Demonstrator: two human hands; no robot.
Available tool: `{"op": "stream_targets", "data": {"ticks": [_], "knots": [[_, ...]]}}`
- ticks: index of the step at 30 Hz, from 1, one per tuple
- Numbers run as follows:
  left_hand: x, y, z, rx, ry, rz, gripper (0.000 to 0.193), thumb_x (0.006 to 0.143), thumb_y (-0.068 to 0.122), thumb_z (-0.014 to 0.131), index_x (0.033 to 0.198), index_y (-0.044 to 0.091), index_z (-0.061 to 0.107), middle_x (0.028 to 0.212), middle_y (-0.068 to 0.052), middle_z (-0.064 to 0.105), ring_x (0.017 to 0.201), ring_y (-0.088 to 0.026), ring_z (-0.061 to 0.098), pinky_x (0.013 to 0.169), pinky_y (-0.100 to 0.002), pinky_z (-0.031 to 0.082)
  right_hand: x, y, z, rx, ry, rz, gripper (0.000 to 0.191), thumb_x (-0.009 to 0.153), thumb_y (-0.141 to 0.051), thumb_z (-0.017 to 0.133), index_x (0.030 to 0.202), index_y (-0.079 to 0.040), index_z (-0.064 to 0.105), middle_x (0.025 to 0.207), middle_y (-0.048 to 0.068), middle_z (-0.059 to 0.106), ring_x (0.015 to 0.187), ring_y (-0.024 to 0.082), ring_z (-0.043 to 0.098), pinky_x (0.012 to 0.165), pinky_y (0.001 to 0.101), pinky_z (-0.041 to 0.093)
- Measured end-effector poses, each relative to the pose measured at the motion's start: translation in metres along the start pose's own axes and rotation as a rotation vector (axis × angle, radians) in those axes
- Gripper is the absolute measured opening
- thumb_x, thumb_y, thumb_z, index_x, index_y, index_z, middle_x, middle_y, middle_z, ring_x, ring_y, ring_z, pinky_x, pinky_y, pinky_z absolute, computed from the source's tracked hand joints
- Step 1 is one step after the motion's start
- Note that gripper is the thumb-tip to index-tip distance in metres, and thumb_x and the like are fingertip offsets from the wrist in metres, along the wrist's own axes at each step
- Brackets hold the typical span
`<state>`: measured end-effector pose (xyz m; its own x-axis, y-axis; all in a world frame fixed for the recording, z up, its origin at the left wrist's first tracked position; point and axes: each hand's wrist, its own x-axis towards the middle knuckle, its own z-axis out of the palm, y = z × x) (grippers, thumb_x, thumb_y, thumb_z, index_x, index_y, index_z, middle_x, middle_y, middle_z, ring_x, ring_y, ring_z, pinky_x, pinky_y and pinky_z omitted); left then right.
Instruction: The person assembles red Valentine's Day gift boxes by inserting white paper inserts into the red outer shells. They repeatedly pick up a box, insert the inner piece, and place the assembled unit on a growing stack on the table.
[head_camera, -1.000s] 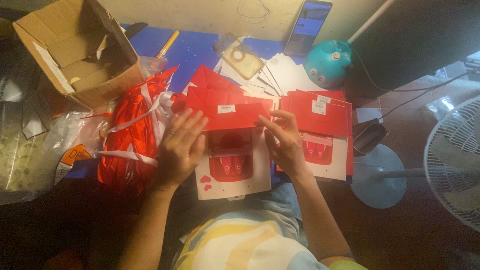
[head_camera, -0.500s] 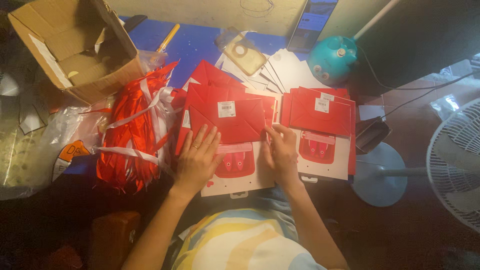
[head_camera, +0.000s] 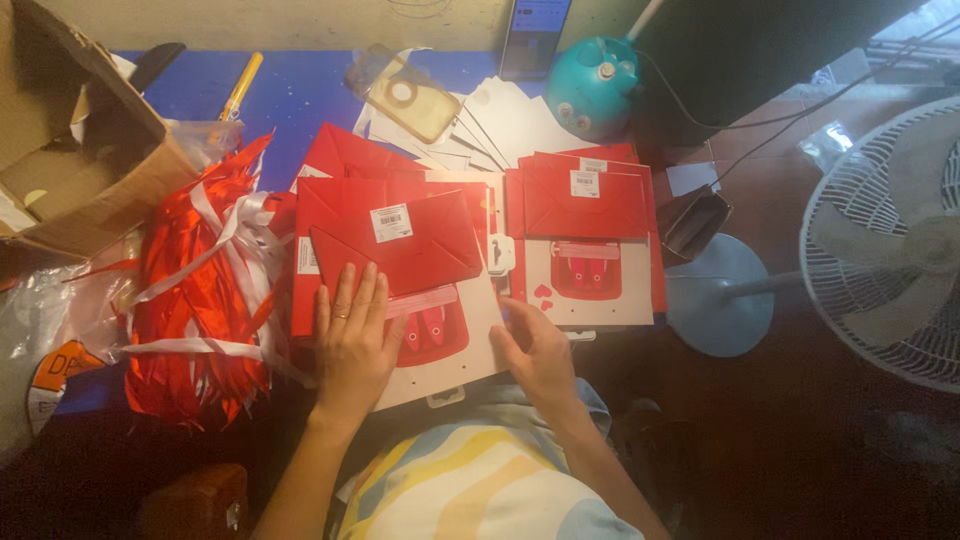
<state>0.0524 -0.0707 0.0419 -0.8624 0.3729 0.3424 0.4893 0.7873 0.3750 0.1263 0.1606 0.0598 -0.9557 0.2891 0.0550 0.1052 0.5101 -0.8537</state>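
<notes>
Lying flat at the worktop's near edge, the red paper bag (head_camera: 400, 270) runs lengthwise away from the person; the left hand (head_camera: 352, 335) presses on it with spread fingers; the right hand (head_camera: 535, 350) rests open at its lower right corner, apart from the left.

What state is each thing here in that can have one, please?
Cardboard box: open, flaps up.
Red bag: folded flat, under the left hand.
Right hand: flat on the bag's edge.
Second stack: flat, untouched.
Ribbons: loose heap.
Fan: blades look still.
</notes>
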Motion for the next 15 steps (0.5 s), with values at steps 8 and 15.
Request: {"op": "stream_targets", "data": {"ticks": [8,15], "knots": [[0.009,0.032,0.003,-0.473,-0.003,0.099,0.043,0.099,0.022,0.066,0.137,0.001,0.062,0.149,-0.019,0.056,0.144,-0.037,0.048,0.12,-0.053,0.035,0.013,0.033,-0.052,0.084,0.379,0.029,0.011,0.102,-0.006,0.068,0.11,-0.005,0.074,0.098,0.0,0.069,0.085,0.007,0.063,0.073,0.0234,0.052],[0.018,0.034,0.009,-0.434,0.015,0.105,0.029,0.09,0.012,0.072,0.118,0.005,0.07,0.13,-0.016,0.066,0.128,-0.036,0.059,0.108,-0.046,0.047,0.052,0.118,-0.121,0.088,0.687,0.091,0.015,0.103,-0.004,0.063,0.114,-0.002,0.074,0.112,0.006,0.072,0.1,0.014,0.069,0.089,0.0265,0.058]]}}
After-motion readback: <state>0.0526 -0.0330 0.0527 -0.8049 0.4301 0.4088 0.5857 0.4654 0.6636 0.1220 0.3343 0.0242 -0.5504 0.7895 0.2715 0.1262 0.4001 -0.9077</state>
